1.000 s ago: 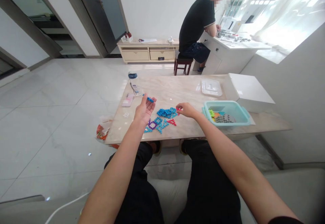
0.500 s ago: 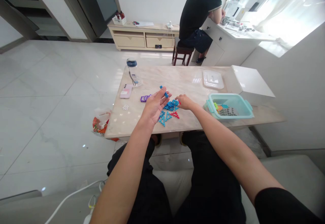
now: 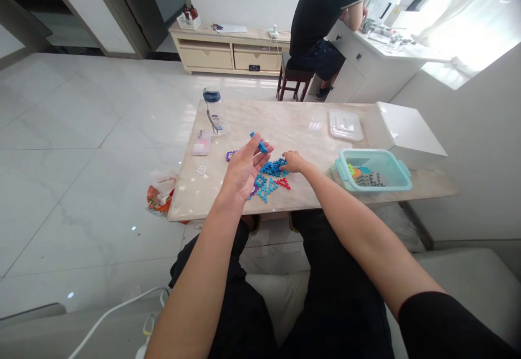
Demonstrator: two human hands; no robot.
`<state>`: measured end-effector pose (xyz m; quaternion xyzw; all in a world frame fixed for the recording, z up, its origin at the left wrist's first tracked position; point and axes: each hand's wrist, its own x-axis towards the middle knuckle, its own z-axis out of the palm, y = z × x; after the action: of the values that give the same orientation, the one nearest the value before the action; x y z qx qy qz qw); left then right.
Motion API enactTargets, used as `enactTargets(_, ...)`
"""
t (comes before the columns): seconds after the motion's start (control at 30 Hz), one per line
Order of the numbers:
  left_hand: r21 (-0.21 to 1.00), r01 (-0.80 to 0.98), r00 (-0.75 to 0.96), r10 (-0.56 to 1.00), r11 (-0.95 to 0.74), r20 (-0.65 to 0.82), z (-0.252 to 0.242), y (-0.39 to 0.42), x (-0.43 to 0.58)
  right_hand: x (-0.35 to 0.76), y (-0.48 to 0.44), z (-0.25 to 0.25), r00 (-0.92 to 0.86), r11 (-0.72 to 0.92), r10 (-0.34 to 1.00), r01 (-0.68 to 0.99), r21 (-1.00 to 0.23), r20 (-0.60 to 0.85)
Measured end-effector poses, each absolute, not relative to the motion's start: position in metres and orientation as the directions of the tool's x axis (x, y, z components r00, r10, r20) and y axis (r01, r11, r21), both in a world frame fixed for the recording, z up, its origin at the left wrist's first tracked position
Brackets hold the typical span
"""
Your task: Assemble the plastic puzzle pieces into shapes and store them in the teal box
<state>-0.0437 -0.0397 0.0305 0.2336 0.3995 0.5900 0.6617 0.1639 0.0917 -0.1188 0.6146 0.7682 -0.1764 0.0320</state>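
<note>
My left hand [image 3: 241, 172] is raised above the table, closed on a blue plastic building piece [image 3: 260, 143] between thumb and fingers. My right hand [image 3: 296, 162] reaches down to the right edge of a pile of blue notched building pieces [image 3: 272, 168]. Its thumb and forefinger are apart over the pile, with the tips at the blue pieces. In front of the pile lie light-blue triangular pieces [image 3: 267, 189] and a red triangular piece [image 3: 283, 183]. A purple piece [image 3: 230, 155] is partly hidden behind my left hand.
A turquoise tub [image 3: 372, 188] with grey, orange and green pieces stands at the right, before a white box [image 3: 411, 128]. A clear lid [image 3: 345, 124], a bottle [image 3: 215, 112], a pink phone [image 3: 201, 145] and a white piece [image 3: 201, 170] lie about. Another person [image 3: 325, 17] sits at a far desk.
My left hand has shifted slightly left, and the blue piece in it has turned. At the pile, my right hand's fingers have opened a little, and the red bit beside them no longer shows.
</note>
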Motion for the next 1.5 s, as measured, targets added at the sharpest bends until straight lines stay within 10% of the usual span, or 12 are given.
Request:
enactTargets(0.17, 0.868, -0.48, -0.104, 0.974, 0.127, -0.2, 0.029, -0.042, -0.046, 0.166, 0.087, -0.084, -0.18, 0.064, 0.957, 0.896, -0.44, -0.227)
enactTargets(0.33, 0.967, -0.244, -0.166, 0.98, 0.07, -0.112, 0.025, -0.044, -0.042, 0.15, 0.058, -0.04, -0.292, -0.167, 0.927, 0.236, -0.957, -0.233)
enactTargets(0.6, 0.988, -0.021, -0.202, 0.969, -0.15, 0.143, 0.03, -0.052, -0.038, 0.162, 0.014, 0.007, -0.596, -0.337, 0.781, -0.151, -0.929, -0.186)
enactTargets(1.5, 0.997, 0.035, 0.044, 0.997, -0.066, 0.065, 0.037, -0.065, -0.014, 0.195, 0.008, -0.002, -0.758, -0.32, 0.625, -0.031, -0.947, -0.186)
